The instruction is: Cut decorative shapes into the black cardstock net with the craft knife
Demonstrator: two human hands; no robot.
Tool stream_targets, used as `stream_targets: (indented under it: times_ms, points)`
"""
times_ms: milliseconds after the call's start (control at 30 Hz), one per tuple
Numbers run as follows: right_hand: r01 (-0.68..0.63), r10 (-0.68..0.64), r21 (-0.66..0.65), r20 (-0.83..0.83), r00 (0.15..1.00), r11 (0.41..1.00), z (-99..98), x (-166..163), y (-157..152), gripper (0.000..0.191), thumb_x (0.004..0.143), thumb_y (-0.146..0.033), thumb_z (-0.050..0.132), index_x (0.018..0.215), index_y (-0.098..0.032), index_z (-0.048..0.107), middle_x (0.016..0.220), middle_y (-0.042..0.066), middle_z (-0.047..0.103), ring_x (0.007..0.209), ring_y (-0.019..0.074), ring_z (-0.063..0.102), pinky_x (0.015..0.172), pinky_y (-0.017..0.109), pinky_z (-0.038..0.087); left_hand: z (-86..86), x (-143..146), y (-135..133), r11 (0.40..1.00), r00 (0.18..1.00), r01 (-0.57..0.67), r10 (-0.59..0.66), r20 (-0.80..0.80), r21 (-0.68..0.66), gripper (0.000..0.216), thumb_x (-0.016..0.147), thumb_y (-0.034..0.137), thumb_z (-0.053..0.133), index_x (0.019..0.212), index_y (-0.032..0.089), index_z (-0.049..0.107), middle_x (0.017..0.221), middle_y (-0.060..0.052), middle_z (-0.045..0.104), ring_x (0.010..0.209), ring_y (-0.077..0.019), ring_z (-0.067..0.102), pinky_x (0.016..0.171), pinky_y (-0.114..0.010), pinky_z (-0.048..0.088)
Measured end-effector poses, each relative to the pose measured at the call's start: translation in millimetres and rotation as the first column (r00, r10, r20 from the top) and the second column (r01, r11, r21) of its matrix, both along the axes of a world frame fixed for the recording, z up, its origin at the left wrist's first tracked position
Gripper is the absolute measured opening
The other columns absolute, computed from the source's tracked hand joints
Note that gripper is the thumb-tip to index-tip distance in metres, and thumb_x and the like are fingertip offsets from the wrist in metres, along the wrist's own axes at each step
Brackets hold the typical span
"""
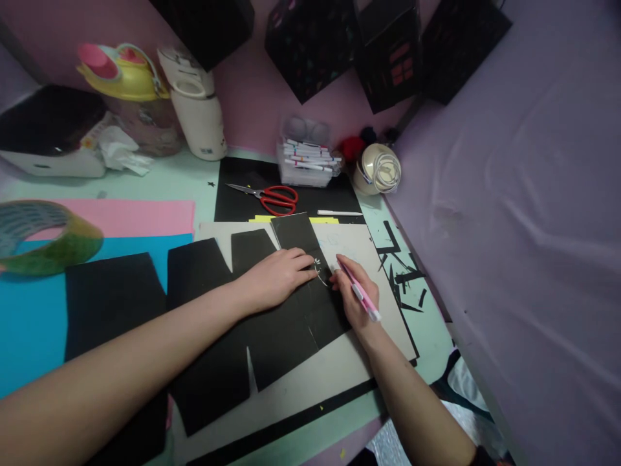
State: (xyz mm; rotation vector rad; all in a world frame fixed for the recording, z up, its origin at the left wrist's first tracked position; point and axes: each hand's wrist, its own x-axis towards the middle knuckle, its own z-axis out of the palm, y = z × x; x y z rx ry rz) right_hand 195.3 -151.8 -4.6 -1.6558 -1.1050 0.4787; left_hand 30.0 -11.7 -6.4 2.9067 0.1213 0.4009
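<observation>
My right hand [355, 294] is closed around a slim pink craft knife [361, 291], its tip end hidden by my fingers. It rests at the right edge of a notched black paper sheet [286, 330]. Beside it on this sheet is a small white flower-like pattern [317, 264] with a curved white line below. Lying flat on the same sheet, my left hand [279, 275] has its fingers stretched toward the pattern. Beneath the black paper is a pale grey board [388, 304].
Red-handled scissors [279, 199], a white pen [339, 213] and a box of markers [308, 158] lie beyond the sheet. Black paper scraps [407, 278] are scattered at right. A tape roll [72, 243] sits on blue paper [29, 317] at left. Dark paper boxes [310, 48] hang above.
</observation>
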Motion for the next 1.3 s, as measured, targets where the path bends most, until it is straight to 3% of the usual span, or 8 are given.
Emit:
stream_targets:
  times_ms: [233,567,833,933,1000,1133,1233,1300]
  points:
    - [-0.08,0.112,-0.157,0.213,0.971,0.984,16.8,3.3,13.1,0.011,0.087,-0.024,0.058,0.098,-0.025,0.061,0.095,0.001,0.07,0.085,0.0186,0.066,0.078,0.031,0.049,-2.4,-0.1,-0.4,1.0,1.0,-0.001,0.001,0.013,-0.002,0.029,0.095,0.015,0.051,0.122,0.019,0.062,0.118,-0.008,0.061,0.111,-0.0245,0.05,0.086,-0.036,0.045]
    - [-0.054,0.096,-0.224,0.183,0.978,0.973,8.4,-6.3,21.8,0.019,0.082,-0.021,0.058,0.099,-0.024,0.05,0.086,0.0,0.068,0.077,0.0176,0.065,0.074,0.03,0.048,0.5,0.2,-1.8,1.0,1.0,-0.008,0.008,0.003,-0.001,0.023,0.094,0.015,0.052,0.112,0.018,0.066,0.115,-0.008,0.061,0.11,-0.0245,0.05,0.082,-0.035,0.044]
    - [-0.088,0.199,-0.258,0.44,0.876,0.962,-2.4,-5.6,23.7,0.02,0.084,-0.015,0.045,0.103,-0.022,0.047,0.088,0.004,0.061,0.076,0.0189,0.057,0.071,0.032,0.043,1.0,0.7,-1.4,1.0,1.0,-0.007,0.007,0.014,-0.005,0.027,0.093,0.014,0.052,0.117,0.019,0.065,0.114,-0.008,0.062,0.109,-0.0249,0.05,0.082,-0.035,0.044]
    - [-0.013,0.086,-0.178,0.405,0.91,0.984,-2.9,-3.0,24.1,0.016,0.084,-0.017,0.048,0.099,-0.022,0.047,0.086,0.002,0.061,0.072,0.0173,0.056,0.069,0.03,0.042,-0.3,0.6,-1.3,1.0,1.0,-0.012,0.012,0.008,0.009,0.027,0.094,0.015,0.052,0.117,0.019,0.065,0.117,-0.008,0.062,0.11,-0.0253,0.05,0.082,-0.035,0.045]
    - [0.11,-0.083,-0.063,0.334,0.939,0.992,2.4,6.7,23.9,0.013,0.085,-0.022,0.053,0.097,-0.022,0.047,0.085,0.001,0.061,0.071,0.0158,0.056,0.069,0.029,0.043,-2.2,0.2,-1.0,1.0,1.0,-0.012,0.012,0.009,0.016,0.029,0.094,0.014,0.051,0.119,0.019,0.064,0.119,-0.009,0.061,0.111,-0.0252,0.051,0.082,-0.035,0.045]
    - [0.441,-0.478,0.192,0.241,0.844,0.877,18.7,45.1,17.1,0.021,0.083,-0.032,0.062,0.096,-0.021,0.05,0.084,0.002,0.06,0.072,0.0148,0.056,0.071,0.029,0.042,-6.5,-1.5,-0.3,1.0,0.999,-0.005,0.005,0.041,0.002,0.031,0.096,0.012,0.046,0.122,0.017,0.061,0.119,-0.009,0.062,0.112,-0.0245,0.051,0.085,-0.036,0.046]
    - [0.516,-0.544,0.189,0.155,0.824,0.835,25.3,71.5,7.9,0.019,0.087,-0.038,0.055,0.091,-0.02,0.051,0.068,-0.001,0.056,0.063,0.0143,0.053,0.065,0.029,0.041,-7.1,-2.8,-0.4,0.999,0.998,-0.02,0.023,0.059,-0.042,0.03,0.096,0.012,0.043,0.122,0.014,0.06,0.119,-0.01,0.062,0.112,-0.0238,0.051,0.088,-0.036,0.046]
    - [0.482,-0.492,0.128,0.066,0.868,0.867,25.9,79.0,4.0,0.021,0.089,-0.041,0.05,0.093,-0.02,0.053,0.065,-0.002,0.054,0.058,0.0131,0.05,0.057,0.027,0.038,-6.3,-3.3,-0.6,0.998,0.998,-0.031,0.034,0.057,-0.059,0.031,0.096,0.011,0.043,0.122,0.013,0.059,0.12,-0.01,0.062,0.112,-0.0237,0.051,0.089,-0.036,0.046]
